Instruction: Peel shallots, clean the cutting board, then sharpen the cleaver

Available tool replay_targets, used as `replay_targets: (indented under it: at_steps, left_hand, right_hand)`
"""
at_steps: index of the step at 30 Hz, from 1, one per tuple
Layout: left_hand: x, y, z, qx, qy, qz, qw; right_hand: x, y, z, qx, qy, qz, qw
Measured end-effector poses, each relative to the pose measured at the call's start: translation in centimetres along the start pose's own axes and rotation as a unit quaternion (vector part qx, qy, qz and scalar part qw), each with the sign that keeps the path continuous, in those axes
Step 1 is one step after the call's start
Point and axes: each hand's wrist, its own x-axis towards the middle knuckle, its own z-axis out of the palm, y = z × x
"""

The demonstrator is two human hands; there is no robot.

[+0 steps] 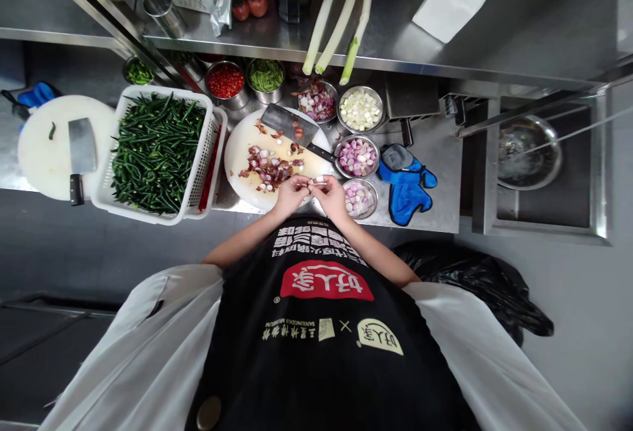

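My left hand (291, 195) and my right hand (330, 195) meet over the near right edge of a round white cutting board (237, 161). Their fingertips are pinched together on a small pale piece that looks like a shallot (318, 182); the fingers partly cover it. On the board lies a pile of shallots with loose brown skins (271, 169). Behind the pile rests a cleaver (291, 122), its black handle pointing right. Close to my right hand stand a steel bowl of peeled shallots (360, 199) and another bowl of purple shallots (357, 157).
A white basket of green chillies (155, 154) stands left, beside a second board (44, 147) with a cleaver (82, 147). Bowls of red chopped pepper (225, 80) and white cubes (361, 110) line the back. Blue gloves (408, 187) lie right, before a sink (573, 180). Leek stalks (339, 16) overhang the shelf.
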Motion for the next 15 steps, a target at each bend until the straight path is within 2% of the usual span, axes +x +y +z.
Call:
replay_targets:
  at_steps: [5, 9, 12, 15]
  left_hand:
    - [-0.24, -0.43, -0.01, 0.062, 0.016, 0.017, 0.998]
    - [-0.05, -0.79, -0.22, 0.074, 0.026, 0.009, 0.997]
    - [0.18, -0.7, -0.21, 0.062, 0.024, -0.01, 0.998]
    - [0.16, -0.29, -0.01, 0.02, 0.003, -0.042, 0.999]
  right_hand:
    - [-0.12, 0.71, 0.12, 0.008, 0.022, 0.016, 1.0]
    - [-0.15, 1.01, 0.31, 0.013, 0.028, 0.033, 0.999]
    - [0.09, 0.93, 0.23, 0.062, 0.016, 0.062, 0.996]
    - [0.39, 0.89, -0.22, 0.144, 0.009, 0.119, 0.982]
